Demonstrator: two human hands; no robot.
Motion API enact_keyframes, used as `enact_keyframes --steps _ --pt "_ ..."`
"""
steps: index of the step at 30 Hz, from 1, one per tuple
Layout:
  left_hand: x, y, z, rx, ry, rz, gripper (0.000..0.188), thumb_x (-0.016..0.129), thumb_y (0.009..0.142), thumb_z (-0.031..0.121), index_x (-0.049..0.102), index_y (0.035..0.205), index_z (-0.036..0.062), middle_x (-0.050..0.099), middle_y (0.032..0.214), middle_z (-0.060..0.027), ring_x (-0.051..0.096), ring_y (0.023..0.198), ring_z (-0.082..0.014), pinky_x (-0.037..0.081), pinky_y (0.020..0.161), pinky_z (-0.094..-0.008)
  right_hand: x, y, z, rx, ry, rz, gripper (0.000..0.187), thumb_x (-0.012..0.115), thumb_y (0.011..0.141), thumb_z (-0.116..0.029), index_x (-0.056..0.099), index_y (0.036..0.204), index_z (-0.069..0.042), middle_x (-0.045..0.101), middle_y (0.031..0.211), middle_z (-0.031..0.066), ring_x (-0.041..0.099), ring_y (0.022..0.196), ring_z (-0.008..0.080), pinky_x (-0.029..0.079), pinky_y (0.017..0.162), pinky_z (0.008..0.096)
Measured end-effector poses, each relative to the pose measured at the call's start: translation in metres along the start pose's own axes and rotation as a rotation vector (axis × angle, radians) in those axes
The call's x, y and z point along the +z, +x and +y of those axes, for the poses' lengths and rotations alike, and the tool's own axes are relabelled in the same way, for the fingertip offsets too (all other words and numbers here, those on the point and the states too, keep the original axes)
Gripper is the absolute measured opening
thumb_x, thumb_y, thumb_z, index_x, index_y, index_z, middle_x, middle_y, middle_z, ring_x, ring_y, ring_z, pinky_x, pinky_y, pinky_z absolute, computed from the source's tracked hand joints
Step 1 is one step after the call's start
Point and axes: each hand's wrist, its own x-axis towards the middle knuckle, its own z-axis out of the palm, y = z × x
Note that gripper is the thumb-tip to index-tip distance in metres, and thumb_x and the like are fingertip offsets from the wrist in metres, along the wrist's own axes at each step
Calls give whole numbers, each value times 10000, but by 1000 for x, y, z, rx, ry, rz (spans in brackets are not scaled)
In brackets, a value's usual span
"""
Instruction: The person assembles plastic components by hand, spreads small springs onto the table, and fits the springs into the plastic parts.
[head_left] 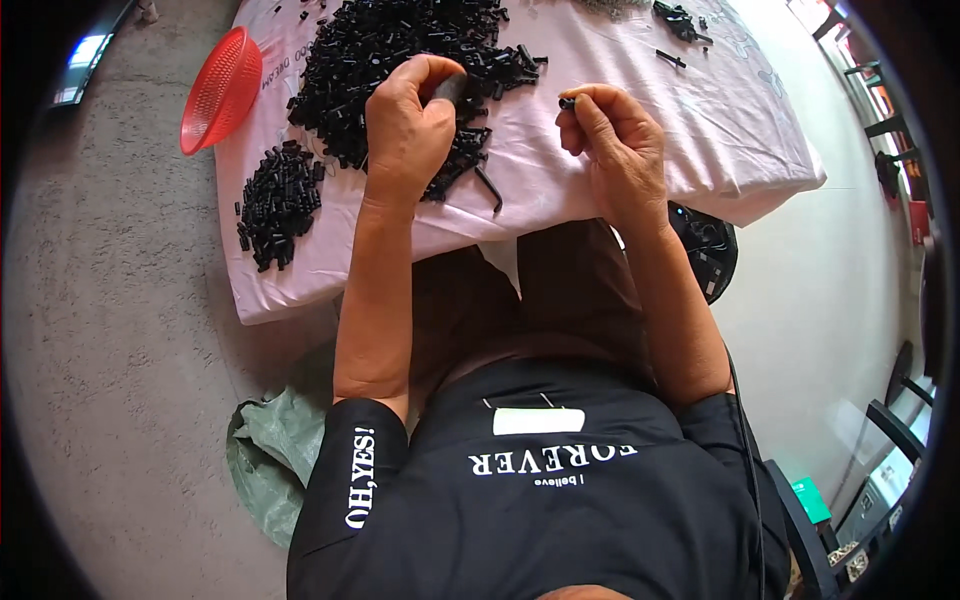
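Over the large heap of small black tubular pieces (350,60), my left hand (408,130) is closed, its fingers curled. A dark grey rounded thing (450,88) shows at its fingertips; whether it is a held piece or a finger cover, I cannot tell. To the right, above the pink cloth, my right hand (618,140) pinches a small black tubular piece (567,103) between thumb and fingers. Nearer the left edge lies a smaller pile of short black tubes (280,205). One longer bent black piece (488,188) rests just in front of the heap.
A pink cloth (720,150) covers the table. At its left edge leans a red perforated basket (222,90). More black parts (680,22) lie at the far right, with one separate black piece (671,60). A green plastic bag (275,460) is on the floor at left.
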Motion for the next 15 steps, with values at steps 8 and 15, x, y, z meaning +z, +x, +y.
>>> enact_keyframes --steps 8,15 --pt "-2 -2 -26 301 631 -22 339 520 703 -101 714 951 24 686 881 -102 690 784 -213 550 748 -292 8 0 2 -53 -89 91 154 598 996 -104 659 1077 12 680 868 59 585 719 86 471 665 222" --pt "-3 -5 -22 280 824 -68 260 577 710 -37 722 895 74 678 902 -68 665 885 -252 487 841 -378 10 0 2 -72 -117 102 129 611 982 -72 657 1057 22 679 845 57 608 715 81 504 658 209"
